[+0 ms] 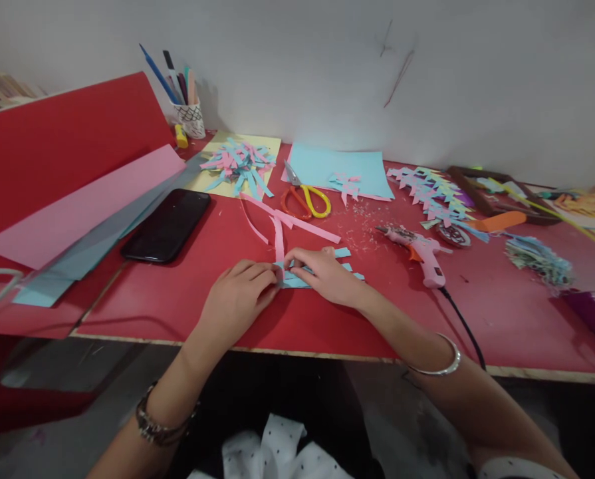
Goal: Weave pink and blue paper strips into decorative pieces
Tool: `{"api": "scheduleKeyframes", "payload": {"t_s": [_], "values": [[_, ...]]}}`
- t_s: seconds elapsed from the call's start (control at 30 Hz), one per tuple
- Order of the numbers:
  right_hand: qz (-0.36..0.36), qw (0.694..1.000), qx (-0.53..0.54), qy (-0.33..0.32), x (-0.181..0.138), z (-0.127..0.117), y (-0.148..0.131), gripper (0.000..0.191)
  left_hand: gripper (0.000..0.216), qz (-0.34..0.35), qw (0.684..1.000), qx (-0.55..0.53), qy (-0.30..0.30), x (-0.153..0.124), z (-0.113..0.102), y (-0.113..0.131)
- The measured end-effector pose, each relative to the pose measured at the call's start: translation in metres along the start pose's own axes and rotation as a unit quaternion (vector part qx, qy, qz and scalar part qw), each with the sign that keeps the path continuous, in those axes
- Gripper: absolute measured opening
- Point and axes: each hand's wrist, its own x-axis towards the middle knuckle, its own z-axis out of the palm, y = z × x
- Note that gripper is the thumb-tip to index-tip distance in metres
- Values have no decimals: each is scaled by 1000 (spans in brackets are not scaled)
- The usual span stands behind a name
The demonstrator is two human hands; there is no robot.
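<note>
Both my hands rest on the red table point(187, 306), pressing down on crossed pink and blue paper strips point(297, 278). My left hand point(240, 293) has its fingers curled over the left end of the strips. My right hand point(324, 273) pinches the strips from the right, its fingertips meeting the left hand's. A long pink strip point(278, 236) runs away from the hands toward loose pink strips point(297, 223). Blue strip ends point(346, 254) stick out beyond my right hand.
A black phone point(167, 225) lies left, beside pink and blue sheets point(78, 213). Scissors point(304, 198), a pile of cut strips point(240, 163), a blue sheet point(337, 167) and a pen cup point(190, 118) sit behind. A pink glue gun point(424, 251) with cord lies right, near woven strip pieces point(431, 193).
</note>
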Motion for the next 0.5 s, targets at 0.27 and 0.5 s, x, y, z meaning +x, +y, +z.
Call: {"api": "scheduleKeyframes", "payload": {"t_s": [0.27,0.5], "values": [[-9,989,-119,92,-1,-5,2,20,12,0,1000,-13,-1,1,-2,1],[62,985,-160,37,0,-7,-5,19,11,5,999,-36,-9,2,-1,1]]}}
